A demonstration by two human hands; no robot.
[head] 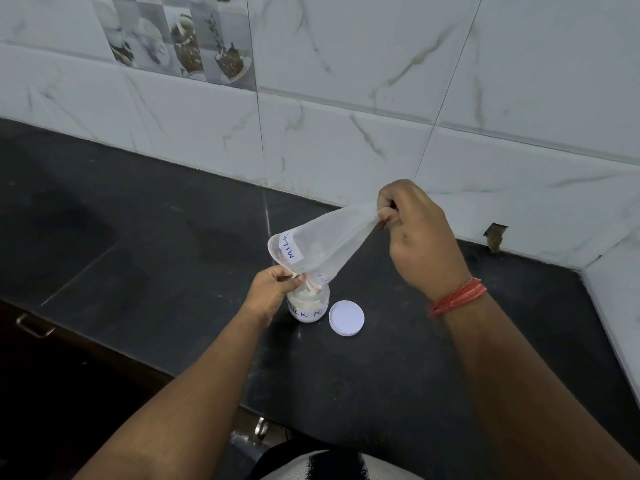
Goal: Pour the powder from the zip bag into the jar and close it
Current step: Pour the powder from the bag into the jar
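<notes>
- One black stone counter [398, 375] spreads wide under both forearms, and the whole action sits on it, right below the hands.
- One marble-look tiled wall [381, 81] rises beyond the hands; one patch of picture tiles [180, 39] sits far up and to the left of the left hand.
- One clear zip bag [322, 242], and it's tipped right over, strung between the two hands, closed end high by the right hand, mouth low by the left hand. It looks close to empty.
- The bag carries one white label [290, 250] reading "MILK" in blue handwriting, just above the left hand; more blue lettering lower down is too folded to read.
- Right hand [420, 233], raised, fingers pinched tight on the bag's gathered upper end. One red thread band [458, 296] wraps its wrist.
- Left hand [268, 292], lower down, thumb and fingers clamped on the bag's pinkish zip edge, right at the jar's open top.
- One small clear jar [309, 305] stands upright on the counter, touching the left hand's right side, directly under the bag's mouth. White powder [304, 295] is heaped inside.
- Blue writing on the jar reads "MILK PO", the rest curving out of sight.
- One round white lid [346, 318] lies flat on the counter just right of the jar, below the right hand, touched by neither hand.
</notes>
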